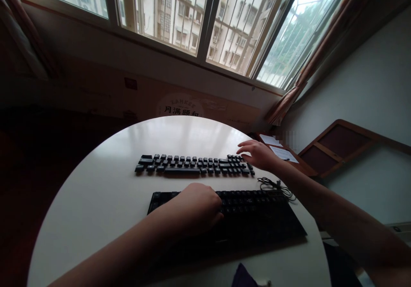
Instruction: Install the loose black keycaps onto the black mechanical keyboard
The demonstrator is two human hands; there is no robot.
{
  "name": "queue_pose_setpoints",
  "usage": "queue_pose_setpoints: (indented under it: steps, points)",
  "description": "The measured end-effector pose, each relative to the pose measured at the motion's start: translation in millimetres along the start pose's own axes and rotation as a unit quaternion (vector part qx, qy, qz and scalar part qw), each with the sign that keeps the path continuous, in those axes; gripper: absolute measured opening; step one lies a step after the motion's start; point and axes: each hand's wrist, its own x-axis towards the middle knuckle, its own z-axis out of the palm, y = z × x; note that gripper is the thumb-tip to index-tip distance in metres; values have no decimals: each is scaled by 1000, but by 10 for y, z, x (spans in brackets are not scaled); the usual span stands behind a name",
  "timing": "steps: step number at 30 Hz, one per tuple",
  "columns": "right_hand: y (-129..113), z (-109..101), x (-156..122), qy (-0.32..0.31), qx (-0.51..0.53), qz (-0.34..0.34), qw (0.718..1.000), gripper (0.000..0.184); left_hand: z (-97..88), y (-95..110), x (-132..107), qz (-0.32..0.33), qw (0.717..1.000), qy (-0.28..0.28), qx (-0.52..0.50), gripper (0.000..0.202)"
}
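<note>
A black keyboard (272, 218) lies on the white table in front of me, with keys along its far rows and a dark lower part without visible keys. My left hand (197, 203) rests over its left half, fingers curled closed; whatever they may hold is hidden. Beyond the keyboard, loose black keycaps (183, 170) stand in rows on the tabletop, laid out like a keyboard, a long space bar among them. Over the right end of those rows is my right hand (257, 153), its fingers stretched out and apart, with nothing visible in them.
A coiled black cable (276, 186) sits by the keyboard's right end. The round white table (80, 214) has a dark purple cloth-like item (243, 276) at its near edge. Papers (284, 153) lie on a wooden surface at right, beside a wooden frame (337, 143). Barred windows are behind.
</note>
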Motion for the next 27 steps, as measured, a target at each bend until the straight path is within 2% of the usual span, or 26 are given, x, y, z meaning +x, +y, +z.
queue_pose_setpoints:
  steps: [3, 6, 10, 15, 21, 27]
  points:
    - [204, 190, 242, -26, 6, 24, 999, 15, -15, 4, -11, -5, 1000, -3, 5, 24]
    - [291, 316, 375, -71, 14, 29, 997, 8, -32, 7, -29, -10, 1000, -7, 1, 24]
    - [333, 417, 451, -123, 22, 25, 992, 15, -82, 12, -57, -20, 1000, -18, -4, 25]
    - [374, 488, 484, -160, 20, 27, 987, 16, -143, 14, -72, -36, 999, -39, 3, 26]
    - [315, 529, 506, -161, 17, 31, 986, 15, -141, -1, -75, -44, 998, -38, -4, 25]
    - [214, 445, 512, -112, 22, 34, 993, 10, -116, -25, -57, -39, 999, -31, 0, 25]
